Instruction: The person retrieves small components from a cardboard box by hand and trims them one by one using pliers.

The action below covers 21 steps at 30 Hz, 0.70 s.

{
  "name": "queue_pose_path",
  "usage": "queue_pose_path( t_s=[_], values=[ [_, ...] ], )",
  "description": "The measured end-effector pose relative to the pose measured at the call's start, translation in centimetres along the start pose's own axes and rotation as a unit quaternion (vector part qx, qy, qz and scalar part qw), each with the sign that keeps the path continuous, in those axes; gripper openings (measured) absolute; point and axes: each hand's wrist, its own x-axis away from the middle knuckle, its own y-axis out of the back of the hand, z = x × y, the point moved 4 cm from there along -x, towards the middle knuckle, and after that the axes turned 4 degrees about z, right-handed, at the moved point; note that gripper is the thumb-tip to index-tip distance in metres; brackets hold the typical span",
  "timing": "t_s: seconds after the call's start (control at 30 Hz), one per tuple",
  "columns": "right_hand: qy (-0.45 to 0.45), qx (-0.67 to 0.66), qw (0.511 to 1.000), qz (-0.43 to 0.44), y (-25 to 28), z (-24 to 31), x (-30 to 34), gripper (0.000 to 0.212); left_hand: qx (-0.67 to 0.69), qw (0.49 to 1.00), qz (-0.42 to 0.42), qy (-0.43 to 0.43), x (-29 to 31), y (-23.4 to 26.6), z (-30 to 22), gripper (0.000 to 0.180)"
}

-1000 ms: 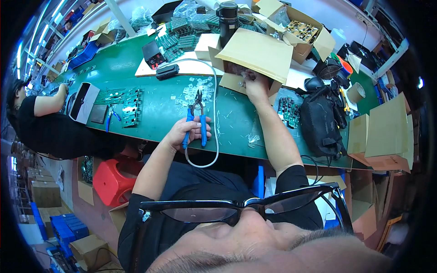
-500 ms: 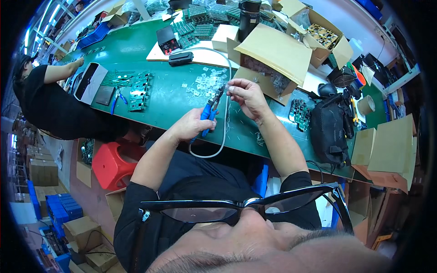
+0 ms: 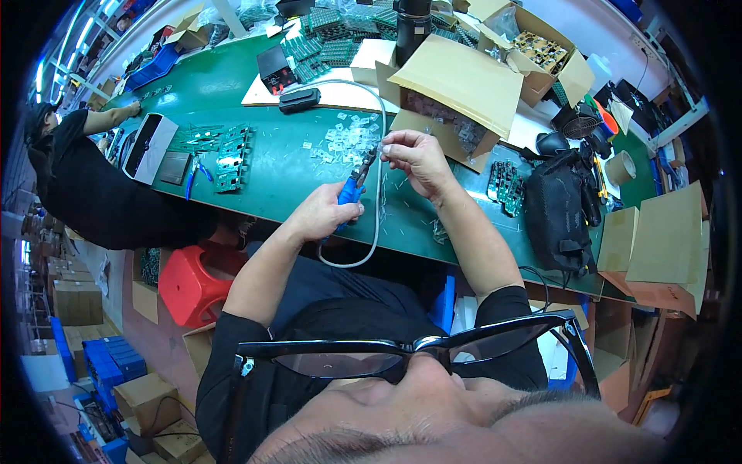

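Note:
My left hand (image 3: 319, 214) is wrapped round the blue handles of a pair of pliers (image 3: 352, 188), whose dark jaws point up and to the right. At the jaws' tip, my right hand (image 3: 418, 160) has its thumb and forefinger pinched together. Whatever sits between those fingertips is too small to name. Just beyond the jaws lies a loose heap of small clear-white plastic pieces (image 3: 349, 139), spread over the green tabletop (image 3: 290, 166). A grey cable (image 3: 379, 213) loops past the pliers and under my left hand.
An open cardboard box (image 3: 464, 81) stands beyond my right hand. Green circuit boards (image 3: 232, 158) and blue-handled cutters (image 3: 199, 175) lie to the left. A black bag (image 3: 555, 213) rests at the right. Another person (image 3: 100, 182) sits at far left, near a red stool (image 3: 189, 286).
The pliers' handles, spread apart before, are now squeezed together in my left hand. My right hand stays at the jaws. The other person's arm reaches slightly differently over the table.

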Motion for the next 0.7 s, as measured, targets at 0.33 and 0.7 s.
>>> queue_pose_path(
  t_s=[0.33, 0.7],
  values=[
    [0.022, 0.059, 0.997, -0.041, -0.3, -0.4, 0.0, 0.015, -0.107, 0.993, -0.041, 0.024, 0.3, -0.1, -0.4, 0.043],
    [0.037, 0.059, 0.995, -0.065, -0.6, -0.6, 0.2, 0.014, -0.124, 0.988, -0.089, 0.023, 0.7, -0.8, -2.1, 0.03]
  ],
)
